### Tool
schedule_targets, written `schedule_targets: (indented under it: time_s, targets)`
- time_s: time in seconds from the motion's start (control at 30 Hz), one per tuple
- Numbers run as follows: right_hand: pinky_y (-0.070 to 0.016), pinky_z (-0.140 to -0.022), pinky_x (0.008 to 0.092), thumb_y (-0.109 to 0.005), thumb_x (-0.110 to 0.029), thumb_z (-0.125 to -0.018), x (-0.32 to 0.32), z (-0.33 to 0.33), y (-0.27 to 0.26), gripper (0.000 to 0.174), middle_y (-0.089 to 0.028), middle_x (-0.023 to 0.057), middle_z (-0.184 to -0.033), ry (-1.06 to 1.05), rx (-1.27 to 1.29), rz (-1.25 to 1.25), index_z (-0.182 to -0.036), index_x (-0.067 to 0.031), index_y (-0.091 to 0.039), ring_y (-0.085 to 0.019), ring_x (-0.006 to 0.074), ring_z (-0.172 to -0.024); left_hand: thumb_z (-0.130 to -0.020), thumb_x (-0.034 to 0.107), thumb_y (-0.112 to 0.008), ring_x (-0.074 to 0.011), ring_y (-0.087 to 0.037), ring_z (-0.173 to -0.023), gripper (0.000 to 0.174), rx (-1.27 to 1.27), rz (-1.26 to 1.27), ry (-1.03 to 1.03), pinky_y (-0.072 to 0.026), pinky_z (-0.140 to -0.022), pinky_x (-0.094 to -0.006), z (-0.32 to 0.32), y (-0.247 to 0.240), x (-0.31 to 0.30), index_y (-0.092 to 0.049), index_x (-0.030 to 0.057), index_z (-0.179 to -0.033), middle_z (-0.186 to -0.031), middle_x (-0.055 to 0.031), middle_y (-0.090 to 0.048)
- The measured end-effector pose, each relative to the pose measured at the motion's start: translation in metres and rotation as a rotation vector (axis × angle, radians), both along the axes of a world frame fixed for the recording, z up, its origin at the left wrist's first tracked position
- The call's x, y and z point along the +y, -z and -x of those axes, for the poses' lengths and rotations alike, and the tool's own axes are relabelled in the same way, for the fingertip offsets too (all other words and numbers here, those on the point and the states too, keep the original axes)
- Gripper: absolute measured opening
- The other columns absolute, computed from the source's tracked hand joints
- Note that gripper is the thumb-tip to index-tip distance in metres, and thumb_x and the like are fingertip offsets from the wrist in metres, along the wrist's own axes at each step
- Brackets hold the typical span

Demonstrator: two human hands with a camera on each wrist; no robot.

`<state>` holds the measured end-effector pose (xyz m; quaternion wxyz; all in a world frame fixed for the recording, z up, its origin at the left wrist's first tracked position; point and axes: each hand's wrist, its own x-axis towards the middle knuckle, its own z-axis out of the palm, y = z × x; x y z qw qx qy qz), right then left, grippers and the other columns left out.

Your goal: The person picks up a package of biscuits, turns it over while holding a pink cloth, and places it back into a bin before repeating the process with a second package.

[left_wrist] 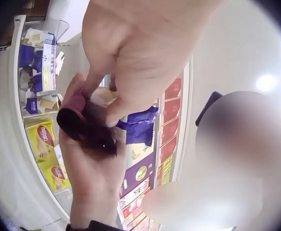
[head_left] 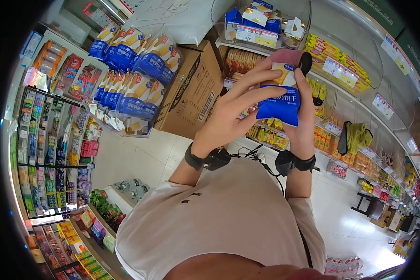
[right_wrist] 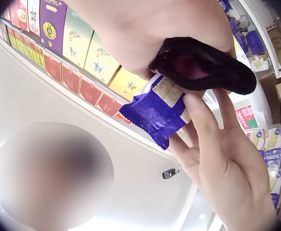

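Observation:
Both hands hold a small blue, white and yellow biscuit packet [head_left: 276, 108] in front of the chest. My left hand [head_left: 226, 109] has its fingers over the packet's front and side. In the right wrist view, the left thumb [right_wrist: 201, 113] presses against the packet's printed face. My right hand [head_left: 305, 122] grips the packet from the other side. By the right hand is a pink and black item [head_left: 305, 63]; its kind is unclear. In the left wrist view the packet's crimped blue end [left_wrist: 143, 126] sticks out beyond the hands, the rest mostly hidden.
Clear bins with similar blue packets [head_left: 142, 100] stand at left, beside a brown carton [head_left: 191, 88]. Ahead, shelves hold yellow packs [head_left: 322, 49] and round biscuits [head_left: 240, 63]. A green and black item [head_left: 357, 137] hangs at the right shelf edge. Cables [head_left: 252, 154] hang before the shirt.

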<state>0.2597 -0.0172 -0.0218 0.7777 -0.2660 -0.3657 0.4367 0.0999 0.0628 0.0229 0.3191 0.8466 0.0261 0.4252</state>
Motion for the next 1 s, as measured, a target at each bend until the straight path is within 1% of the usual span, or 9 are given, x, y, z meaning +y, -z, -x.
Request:
schedule_targets:
  time_s: [0.23,0.3,0.33,0.43,0.57,0.67,0.83,0.87,1.0]
  targets:
    - [-0.0505,-0.088,0.027,-0.061,-0.028,-0.101,-0.002,0.055,-0.046,0.049,-0.058,0.0053,-0.124,0.364,-0.139,0.278,-0.142,-0.0037,-0.048,-0.058,0.0113,-0.112,-0.066,0.015,-0.09,-0.0396,-0.026,-0.148,0.089,-0.024,0.123,-0.021,-0.0287,-0.118,-0.0459,0.021,-0.01,-0.019,-0.05,0.0058,-0.144,-0.159,-0.0257,-0.026]
    - [-0.0503,-0.085,0.0256,-0.061,-0.029,-0.101,0.001,0.071,-0.045,0.048,-0.059,0.0046,-0.123,0.49,-0.23,0.182,-0.14,-0.0041,-0.049,-0.06,0.0106,-0.109,-0.066,0.016,-0.092,-0.0376,-0.027,-0.148,0.097,-0.249,0.448,0.052,-0.0282,-0.118,-0.0446,0.018,-0.002,-0.027,-0.041,0.0022,-0.148,-0.159,-0.0259,-0.026]
    - [-0.051,-0.085,0.0257,-0.06,-0.028,-0.101,-0.001,0.074,-0.04,0.047,-0.059,0.0045,-0.124,0.459,-0.208,0.204,-0.141,-0.0048,-0.048,-0.061,0.0104,-0.106,-0.066,0.017,-0.092,-0.0367,-0.027,-0.149,0.102,-0.36,0.609,0.091,-0.028,-0.118,-0.0439,0.02,0.002,-0.028,-0.037,0.0005,-0.151,-0.159,-0.026,-0.025]
    - [-0.0514,-0.086,0.0261,-0.059,-0.027,-0.102,0.0,0.082,-0.035,0.047,-0.058,0.0048,-0.124,0.383,-0.086,0.203,-0.142,-0.0053,-0.046,-0.061,0.0107,-0.107,-0.066,0.015,-0.093,-0.0323,-0.032,-0.146,0.109,-0.155,0.362,0.037,-0.0316,-0.117,-0.0421,0.041,0.007,-0.013,-0.03,-0.0052,-0.152,-0.158,-0.0248,-0.028]
    - [-0.0508,-0.093,0.0272,-0.06,-0.016,-0.1,-0.001,0.09,-0.029,0.048,-0.055,0.009,-0.133,0.302,0.15,0.218,-0.144,-0.0029,-0.045,-0.059,0.0138,-0.114,-0.068,0.006,-0.09,-0.0267,-0.042,-0.139,0.107,-0.118,0.523,0.106,-0.0414,-0.11,-0.0387,0.058,0.007,-0.012,-0.026,-0.0053,-0.153,-0.156,-0.0219,-0.032]
    - [-0.0434,-0.103,0.0284,-0.057,0.006,-0.093,-0.005,0.093,-0.03,0.059,-0.039,0.0135,-0.146,0.412,-0.15,0.379,-0.149,-0.0006,-0.04,-0.051,0.0221,-0.126,-0.071,-0.003,-0.086,-0.0238,-0.047,-0.134,0.103,-0.115,0.608,0.089,-0.0466,-0.106,-0.0364,0.067,0.007,-0.015,-0.025,-0.0037,-0.154,-0.154,-0.0191,-0.035]
    - [-0.04,-0.1,0.029,-0.055,-0.029,-0.103,0.009,0.109,-0.043,0.046,-0.057,0.0059,-0.127,0.711,-0.365,0.172,-0.138,-0.001,-0.047,-0.053,0.0149,-0.113,-0.073,-0.009,-0.081,-0.0221,-0.051,-0.13,0.101,-0.065,0.37,-0.129,-0.0492,-0.104,-0.0354,0.082,0.011,-0.009,-0.025,0.0008,-0.156,-0.153,-0.0164,-0.039]
    - [-0.0402,-0.101,0.0316,-0.052,-0.026,-0.103,0.008,0.106,-0.046,0.044,-0.056,0.0075,-0.13,0.716,-0.617,0.185,-0.138,0.0,-0.046,-0.052,0.0167,-0.114,-0.074,-0.008,-0.08,-0.022,-0.049,-0.132,0.099,-0.054,0.422,-0.111,-0.047,-0.105,-0.0352,0.084,0.012,-0.007,-0.026,0.0024,-0.156,-0.154,-0.0162,-0.039]
    - [-0.033,-0.113,0.0409,-0.058,-0.019,-0.095,0.023,0.108,-0.054,0.04,-0.039,0.0269,-0.151,0.55,-1.027,-0.02,-0.125,0.0079,-0.058,-0.041,0.0418,-0.137,-0.075,-0.009,-0.077,-0.0194,-0.049,-0.13,0.096,-0.134,0.643,-0.023,-0.0455,-0.104,-0.0324,0.086,0.009,-0.004,-0.029,0.0056,-0.156,-0.153,-0.0141,-0.041]
